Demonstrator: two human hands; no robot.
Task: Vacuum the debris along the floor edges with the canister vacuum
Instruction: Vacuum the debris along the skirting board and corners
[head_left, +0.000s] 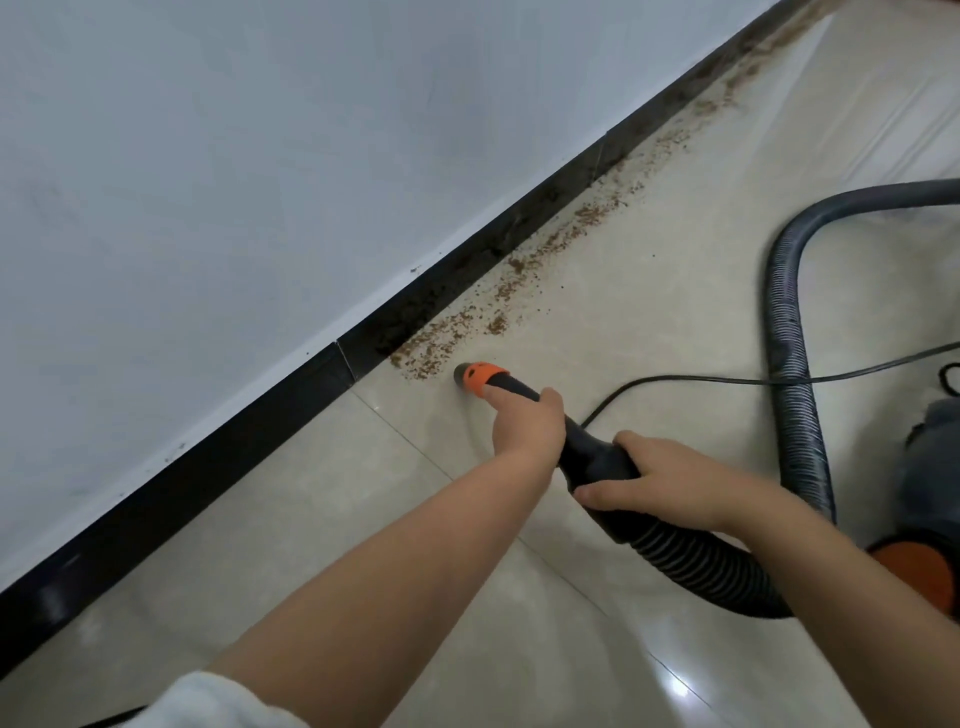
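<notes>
A band of brown crumbly debris runs along the floor beside the black baseboard, from mid-frame up to the far right corner. The vacuum's black nozzle with an orange tip sits on the tile just short of the nearest debris. My left hand grips the nozzle right behind the orange tip, index finger lying along it. My right hand grips the black handle where the ribbed hose begins. The hose loops back and up on the right.
A grey-white wall rises above the baseboard. A thin black power cord crosses the beige tiled floor to the right. An orange and grey part of the canister shows at the right edge.
</notes>
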